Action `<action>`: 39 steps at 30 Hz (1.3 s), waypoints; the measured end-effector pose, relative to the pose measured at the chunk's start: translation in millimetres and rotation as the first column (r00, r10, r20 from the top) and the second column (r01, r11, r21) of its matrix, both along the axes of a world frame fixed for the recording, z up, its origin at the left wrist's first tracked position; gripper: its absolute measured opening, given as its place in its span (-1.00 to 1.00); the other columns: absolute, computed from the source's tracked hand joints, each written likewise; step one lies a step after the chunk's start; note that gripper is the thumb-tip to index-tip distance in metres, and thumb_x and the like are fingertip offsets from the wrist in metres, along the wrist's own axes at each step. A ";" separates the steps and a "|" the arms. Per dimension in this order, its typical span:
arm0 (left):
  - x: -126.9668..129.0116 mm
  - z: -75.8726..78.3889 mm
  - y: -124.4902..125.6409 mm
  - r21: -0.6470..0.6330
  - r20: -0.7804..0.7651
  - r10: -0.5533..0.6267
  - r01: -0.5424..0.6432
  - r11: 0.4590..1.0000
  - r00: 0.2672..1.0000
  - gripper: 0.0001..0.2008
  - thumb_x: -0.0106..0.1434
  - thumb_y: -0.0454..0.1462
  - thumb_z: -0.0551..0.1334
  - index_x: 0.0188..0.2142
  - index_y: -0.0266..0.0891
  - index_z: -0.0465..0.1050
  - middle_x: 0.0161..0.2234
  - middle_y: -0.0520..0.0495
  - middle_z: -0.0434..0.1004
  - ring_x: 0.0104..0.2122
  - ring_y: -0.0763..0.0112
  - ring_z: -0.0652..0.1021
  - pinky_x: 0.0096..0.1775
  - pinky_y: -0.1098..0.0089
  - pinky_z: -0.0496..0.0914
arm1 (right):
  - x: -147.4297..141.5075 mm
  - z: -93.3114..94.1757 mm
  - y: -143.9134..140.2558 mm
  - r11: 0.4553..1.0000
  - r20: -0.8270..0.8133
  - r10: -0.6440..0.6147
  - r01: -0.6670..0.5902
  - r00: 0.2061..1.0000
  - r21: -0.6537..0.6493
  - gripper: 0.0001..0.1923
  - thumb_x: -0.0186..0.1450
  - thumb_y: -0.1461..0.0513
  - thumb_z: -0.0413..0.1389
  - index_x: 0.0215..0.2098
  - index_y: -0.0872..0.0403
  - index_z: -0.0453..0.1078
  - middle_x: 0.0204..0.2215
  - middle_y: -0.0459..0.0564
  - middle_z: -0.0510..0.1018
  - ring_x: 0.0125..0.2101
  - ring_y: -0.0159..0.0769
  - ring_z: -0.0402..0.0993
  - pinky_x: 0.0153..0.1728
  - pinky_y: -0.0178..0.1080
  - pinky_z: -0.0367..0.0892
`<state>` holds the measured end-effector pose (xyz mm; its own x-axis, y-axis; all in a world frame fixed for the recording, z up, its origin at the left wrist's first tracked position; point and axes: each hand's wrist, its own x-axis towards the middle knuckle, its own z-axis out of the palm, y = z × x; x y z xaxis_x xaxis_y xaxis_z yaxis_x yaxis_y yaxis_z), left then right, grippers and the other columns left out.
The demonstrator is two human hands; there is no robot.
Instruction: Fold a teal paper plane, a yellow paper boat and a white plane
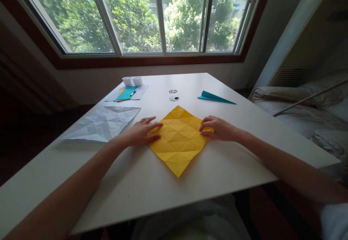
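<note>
A yellow sheet of paper [178,138], marked with many crossing creases, lies turned like a diamond on the white table. My left hand [143,130] rests on its left corner, fingers spread out flat. At the right corner, my right hand [214,127] has its fingers curled together around the paper's edge, gripping it. Beyond the left hand lies a creased white sheet of paper [106,124], its surface uneven. A folded teal paper plane [216,97] sits farther back on the right.
On the back left of the white table [152,182], a teal sheet [127,92], a pen [134,91] and other papers lie beside white folded boxes [132,81]. Two small round stickers [174,98] are at the back middle. The table's front edge is close to me.
</note>
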<state>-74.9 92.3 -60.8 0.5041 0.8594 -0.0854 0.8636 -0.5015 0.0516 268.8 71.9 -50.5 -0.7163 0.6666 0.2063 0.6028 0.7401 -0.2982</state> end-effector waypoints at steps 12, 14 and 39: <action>-12.6 -0.6 12.2 0.008 0.072 0.041 -0.042 0.999 0.997 -0.31 0.11 0.15 0.05 0.07 -0.28 0.29 0.00 -0.27 0.30 -0.02 0.07 0.34 0.00 0.22 0.22 | 26.6 -10.5 27.5 0.936 0.085 -0.222 0.237 0.971 -0.260 -0.31 0.11 -0.02 0.09 0.13 0.13 0.19 -0.11 0.13 0.39 -0.17 -0.15 0.34 -0.14 -0.14 0.29; -16.6 0.5 14.7 -0.021 0.118 0.015 -0.012 1.000 0.993 -0.38 0.10 0.12 0.09 0.00 -0.23 0.35 -0.05 -0.22 0.34 -0.05 0.11 0.37 -0.04 0.26 0.25 | 27.2 -8.3 27.7 0.929 0.084 -0.212 0.227 0.974 -0.291 -0.31 0.10 -0.02 0.10 0.13 0.12 0.20 -0.11 0.13 0.39 -0.18 -0.15 0.34 -0.15 -0.14 0.29; -12.0 8.4 14.1 -0.116 0.445 0.031 0.023 0.993 0.895 -0.74 0.09 -0.10 0.14 -0.38 -0.25 0.42 -0.44 0.01 0.45 -0.44 0.43 0.41 -0.41 0.47 0.27 | 33.8 -9.4 35.4 0.978 -0.027 -0.153 0.148 0.988 -0.145 -0.85 0.13 0.24 0.03 -0.34 0.09 0.37 -0.41 -0.03 0.47 -0.39 -0.33 0.37 -0.35 -0.28 0.29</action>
<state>-86.9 106.4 -52.4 0.5093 0.8592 0.0491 0.7382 -0.4655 0.4883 302.6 107.3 -59.9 -0.5991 0.7906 0.1265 0.6903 0.5901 -0.4187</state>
